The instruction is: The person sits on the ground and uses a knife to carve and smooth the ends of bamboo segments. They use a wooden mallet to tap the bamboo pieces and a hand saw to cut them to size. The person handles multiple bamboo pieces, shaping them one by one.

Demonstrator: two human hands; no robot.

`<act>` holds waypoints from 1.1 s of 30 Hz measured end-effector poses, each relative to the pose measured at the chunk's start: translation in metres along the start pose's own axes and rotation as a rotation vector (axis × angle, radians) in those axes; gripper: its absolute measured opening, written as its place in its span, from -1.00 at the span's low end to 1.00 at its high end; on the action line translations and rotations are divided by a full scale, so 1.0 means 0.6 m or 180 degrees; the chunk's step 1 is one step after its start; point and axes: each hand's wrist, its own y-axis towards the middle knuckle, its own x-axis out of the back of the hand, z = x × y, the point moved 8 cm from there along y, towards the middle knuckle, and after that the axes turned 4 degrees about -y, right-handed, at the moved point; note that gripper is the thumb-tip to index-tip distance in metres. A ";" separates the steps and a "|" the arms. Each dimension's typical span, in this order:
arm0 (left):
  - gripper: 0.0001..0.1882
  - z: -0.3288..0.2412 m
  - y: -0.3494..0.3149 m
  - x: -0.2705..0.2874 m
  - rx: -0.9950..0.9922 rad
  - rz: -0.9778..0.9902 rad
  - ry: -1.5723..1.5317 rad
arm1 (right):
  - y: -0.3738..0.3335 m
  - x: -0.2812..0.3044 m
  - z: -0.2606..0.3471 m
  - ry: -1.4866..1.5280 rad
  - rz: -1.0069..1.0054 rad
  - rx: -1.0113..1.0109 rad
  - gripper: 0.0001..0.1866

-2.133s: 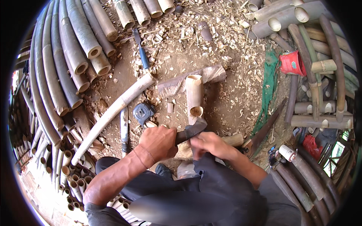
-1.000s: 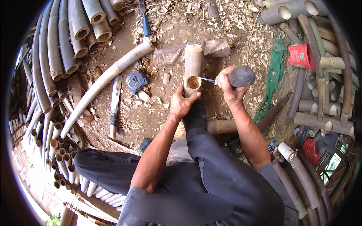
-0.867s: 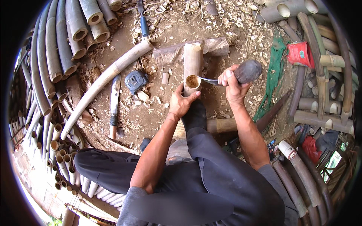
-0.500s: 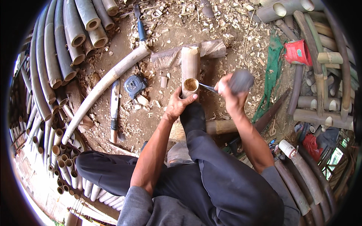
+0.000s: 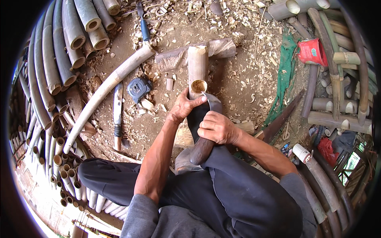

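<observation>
Bamboo section (image 5: 197,67), seen from the head camera, is lying on the chip-strewn dirt with its long axis running straight away from the person, its hollow cut end facing back toward them. Left hand (image 5: 185,106) is curling closed around that near end, so it is the nearer hand. Right hand (image 5: 216,127) is sitting just behind the cut end, gripping tight the wooden handle of a knife (image 5: 203,137) whose blade tip is touching the rim. Left of the bamboo section, a tape measure (image 5: 139,88) is resting.
</observation>
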 end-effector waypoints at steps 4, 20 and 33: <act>-0.24 -0.004 0.007 0.003 -0.0173 -0.0266 0.0324 | -0.009 -0.007 -0.008 -0.0231 0.0057 0.0133 -0.84; -0.09 0.007 -0.011 0.002 -0.0176 0.0025 -0.0604 | 0.034 0.050 -0.004 -0.0353 -0.0220 -0.0073 -0.83; -0.16 0.019 -0.018 0.005 -0.0016 0.0335 -0.0996 | 0.027 -0.041 -0.002 -0.0069 0.0368 0.0403 -0.83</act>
